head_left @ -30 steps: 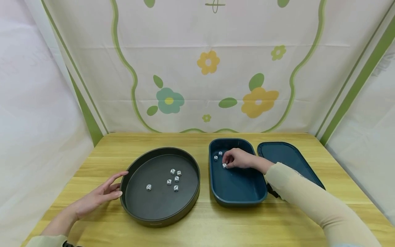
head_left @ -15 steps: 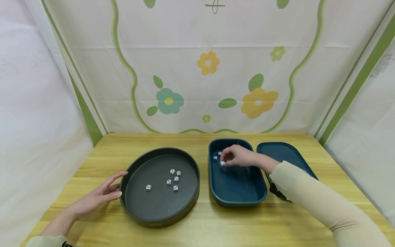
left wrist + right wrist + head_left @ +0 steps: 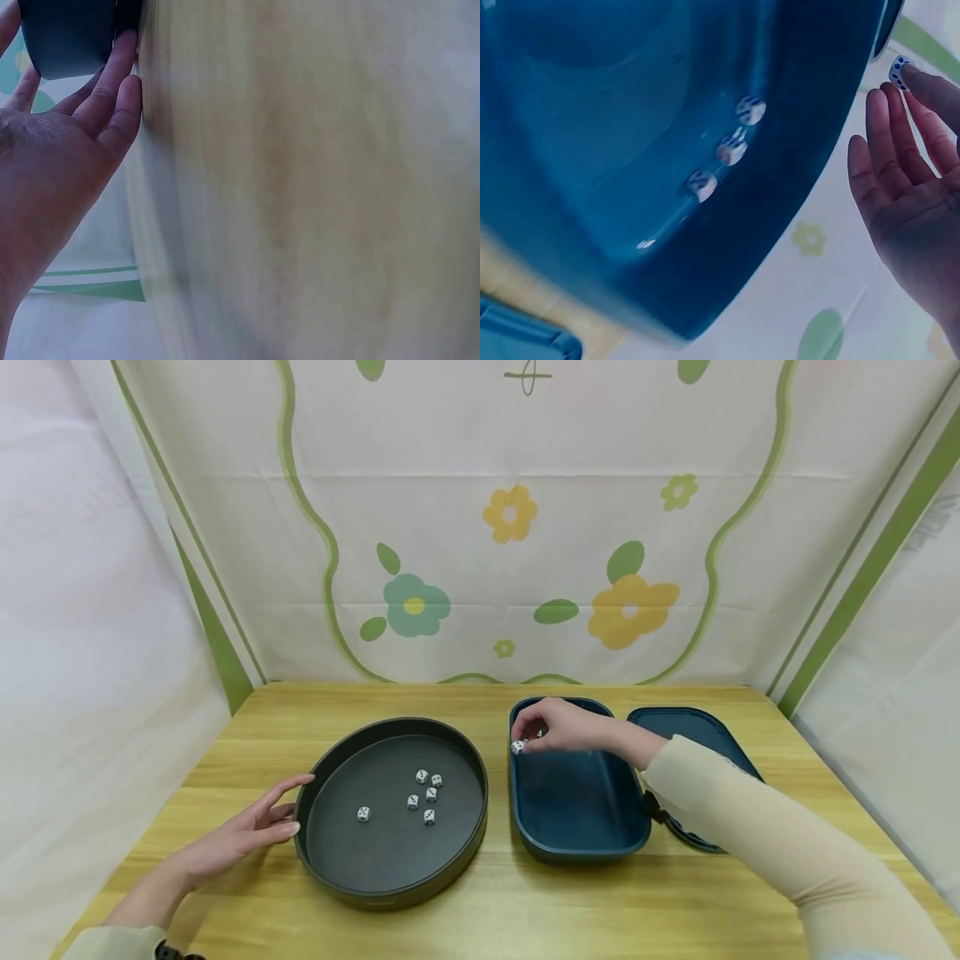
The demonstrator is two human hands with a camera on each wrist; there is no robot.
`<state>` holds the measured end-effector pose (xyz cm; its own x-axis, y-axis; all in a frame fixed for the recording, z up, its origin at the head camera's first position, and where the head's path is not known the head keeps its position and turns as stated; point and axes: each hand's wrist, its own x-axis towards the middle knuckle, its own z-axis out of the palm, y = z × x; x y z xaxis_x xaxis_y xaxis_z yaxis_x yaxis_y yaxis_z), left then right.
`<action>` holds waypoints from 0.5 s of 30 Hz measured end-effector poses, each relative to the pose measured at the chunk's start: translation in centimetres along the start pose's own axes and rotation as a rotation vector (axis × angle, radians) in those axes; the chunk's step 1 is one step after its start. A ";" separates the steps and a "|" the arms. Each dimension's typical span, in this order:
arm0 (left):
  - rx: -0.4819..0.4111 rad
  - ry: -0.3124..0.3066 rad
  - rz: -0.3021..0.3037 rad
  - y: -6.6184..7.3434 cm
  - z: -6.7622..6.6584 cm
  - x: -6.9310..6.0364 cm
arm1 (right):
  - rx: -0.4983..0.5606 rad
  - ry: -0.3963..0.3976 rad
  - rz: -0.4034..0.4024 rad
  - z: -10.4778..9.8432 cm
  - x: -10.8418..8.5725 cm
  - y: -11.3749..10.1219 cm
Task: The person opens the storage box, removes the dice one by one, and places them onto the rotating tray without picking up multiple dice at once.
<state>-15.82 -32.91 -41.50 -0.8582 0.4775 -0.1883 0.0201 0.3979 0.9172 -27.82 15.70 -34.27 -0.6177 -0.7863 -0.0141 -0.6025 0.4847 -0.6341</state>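
Note:
My right hand [image 3: 566, 727] pinches a white die [image 3: 518, 747] with dark pips between thumb and fingertip, above the left side of a blue rectangular container [image 3: 581, 806]. Behind those fingers lie more dice, mostly hidden in the head view; the right wrist view shows dice [image 3: 702, 186] along the container's inner wall. At the left, my left hand [image 3: 232, 843] rests its fingers and thumb against the rim and side of a round dark pan [image 3: 360, 868]. Inside the pan sit several white dice [image 3: 412, 802], with one die [image 3: 363, 814] apart from the others.
A blue lid [image 3: 686, 722] lies right of the container, partly under my right forearm. The wooden table [image 3: 517, 918] meets a white flowered cloth [image 3: 465, 543] at the back, with cloth panels on both sides.
My right hand has lifted the die off the container's floor and moved left and away with it, towards the container's left rim. My left hand stays at the pan.

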 end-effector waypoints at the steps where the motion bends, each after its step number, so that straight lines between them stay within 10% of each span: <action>1: -0.007 -0.002 -0.003 0.0 0.0 0.0 | 0.002 -0.006 -0.009 0.1 0.3 -0.3; 15: 0.016 0.004 -0.030 -0.1 -0.1 0.1 | -0.014 -0.086 -0.058 3.3 5.0 -3.5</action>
<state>-15.96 -32.92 -41.55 -0.8607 0.4620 -0.2137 0.0027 0.4240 0.9056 -27.14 8.77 -34.63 -0.5359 -0.8431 -0.0443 -0.6438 0.4420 -0.6246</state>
